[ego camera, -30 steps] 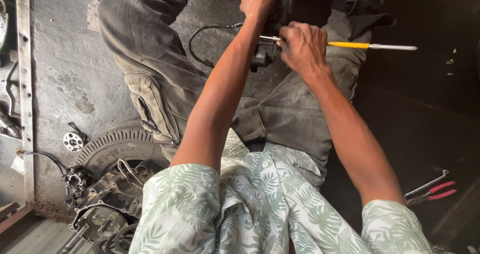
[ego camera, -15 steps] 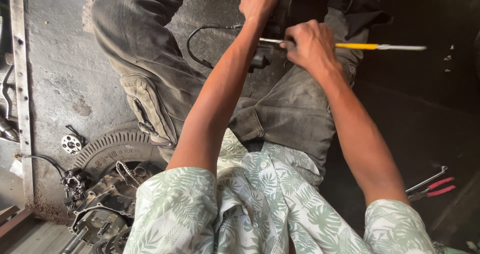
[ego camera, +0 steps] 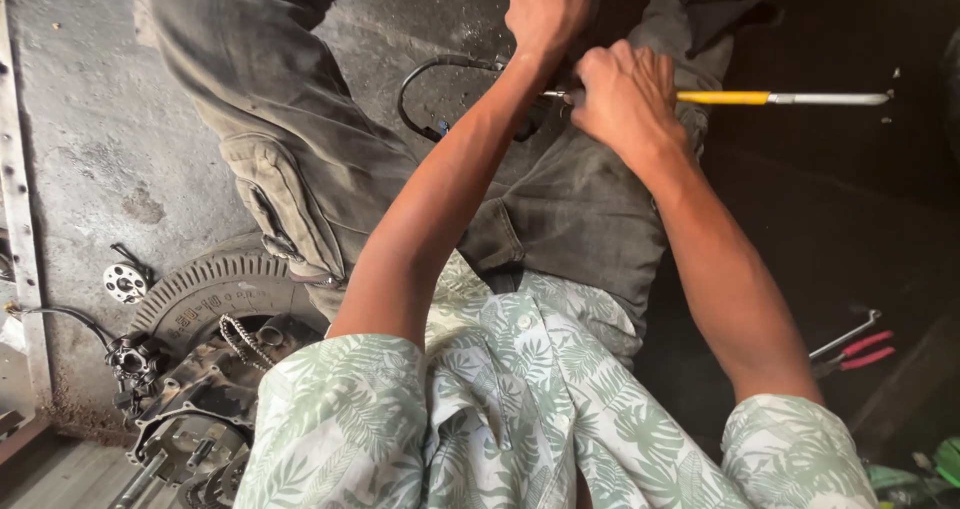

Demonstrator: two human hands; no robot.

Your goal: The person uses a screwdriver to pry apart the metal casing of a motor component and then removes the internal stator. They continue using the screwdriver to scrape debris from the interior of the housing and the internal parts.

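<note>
While a tyre [ego camera: 215,294] and engine parts [ego camera: 185,419] lie at lower left, the left hand [ego camera: 548,7] is clenched over a black cable [ego camera: 425,74] above the lap; just beside it, the right hand [ego camera: 625,94] has its fingers closed round a yellow-handled screwdriver [ego camera: 780,98], whose long axis lies level, its pale end pointing right; red-handled pliers [ego camera: 850,349] lie well apart

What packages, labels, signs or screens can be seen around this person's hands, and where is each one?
No package, sign or screen shows in this view.
Raised moulded markings, the only lettering: on the sidewall of the black rubber tyre, lower left on the concrete floor, a curved row matching the dark rubber.
Nothing labelled shows on the yellow-handled metal tool held by the right hand, nor near the left hand.
</note>
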